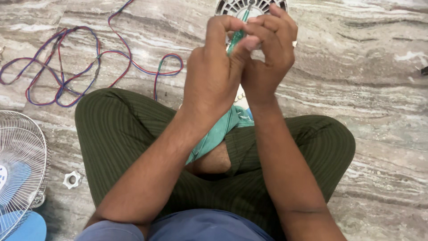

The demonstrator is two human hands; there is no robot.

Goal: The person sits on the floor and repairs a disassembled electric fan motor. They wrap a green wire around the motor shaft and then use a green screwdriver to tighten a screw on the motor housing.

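Your left hand and right hand both pinch the green screwdriver between closed fingertips, steadying it upright just above the white vented housing.

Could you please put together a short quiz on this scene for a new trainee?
1. True or false: both the left hand and the right hand close on the slim green translucent-handled screwdriver.
2. Multiple choice: the tangled red and blue wires lie on the marble floor toward which side of the picture? A) upper left B) lower right C) on the lap
3. Fill in: the white wire fan guard with the blue blades behind it stands at the lower ____ edge of the view.

Key: 1 true; 2 A; 3 left.
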